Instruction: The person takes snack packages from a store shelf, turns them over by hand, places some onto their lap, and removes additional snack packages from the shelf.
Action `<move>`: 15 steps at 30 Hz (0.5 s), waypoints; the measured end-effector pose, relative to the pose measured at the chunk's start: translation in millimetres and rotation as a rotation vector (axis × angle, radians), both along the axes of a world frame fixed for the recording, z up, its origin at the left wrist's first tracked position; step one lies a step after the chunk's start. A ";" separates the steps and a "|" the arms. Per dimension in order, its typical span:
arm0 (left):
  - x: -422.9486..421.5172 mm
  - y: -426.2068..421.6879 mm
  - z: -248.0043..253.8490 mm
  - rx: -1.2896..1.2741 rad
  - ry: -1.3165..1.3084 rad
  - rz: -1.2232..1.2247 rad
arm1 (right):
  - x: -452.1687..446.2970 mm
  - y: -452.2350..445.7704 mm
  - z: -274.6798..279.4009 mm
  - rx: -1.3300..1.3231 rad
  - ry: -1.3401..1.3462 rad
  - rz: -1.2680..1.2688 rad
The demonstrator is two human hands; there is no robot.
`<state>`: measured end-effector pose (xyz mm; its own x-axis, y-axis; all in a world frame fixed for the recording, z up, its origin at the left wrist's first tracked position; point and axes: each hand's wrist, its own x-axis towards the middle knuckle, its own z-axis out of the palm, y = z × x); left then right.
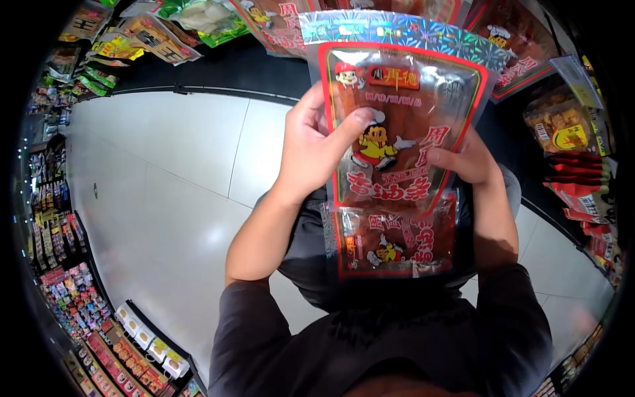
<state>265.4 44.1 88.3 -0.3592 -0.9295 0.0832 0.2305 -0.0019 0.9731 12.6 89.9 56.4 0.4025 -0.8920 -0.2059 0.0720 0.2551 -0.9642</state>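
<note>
Between my two hands is a snack packet (397,185) with a clear window, a red border, a cartoon chef and a shiny silver top strip. My left hand (314,142) grips its left edge, thumb flat on the front and fingers behind. On the right edge, my right hand (471,159) pinches it with the thumb in front; its other fingers are mostly hidden behind. Below, a second, similar packet (397,245) rests on my lap, its top partly covered by the held one.
Similar red-bordered packets (519,49) sit on the shelf ahead. Bagged snacks (559,126) and red packets (582,188) line the right side. Shelves of small colourful packages (73,298) curve along the left. Pale floor tiles (165,152) lie between the shelves and me.
</note>
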 end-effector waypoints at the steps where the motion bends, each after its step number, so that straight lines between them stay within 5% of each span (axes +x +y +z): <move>1: -0.1 0.1 1.4 0.038 -0.012 0.010 | 2.3 0.5 -2.1 -0.023 -0.057 -0.030; 15: -0.3 -0.8 -5.8 -0.056 0.058 -0.004 | 5.3 1.0 -10.1 -0.113 -0.139 -0.011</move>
<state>265.1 43.3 82.5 -0.3564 -0.9212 0.1561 0.2863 0.0514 0.9568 18.0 91.0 46.2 0.4098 -0.9109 -0.0470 0.2085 0.1437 -0.9674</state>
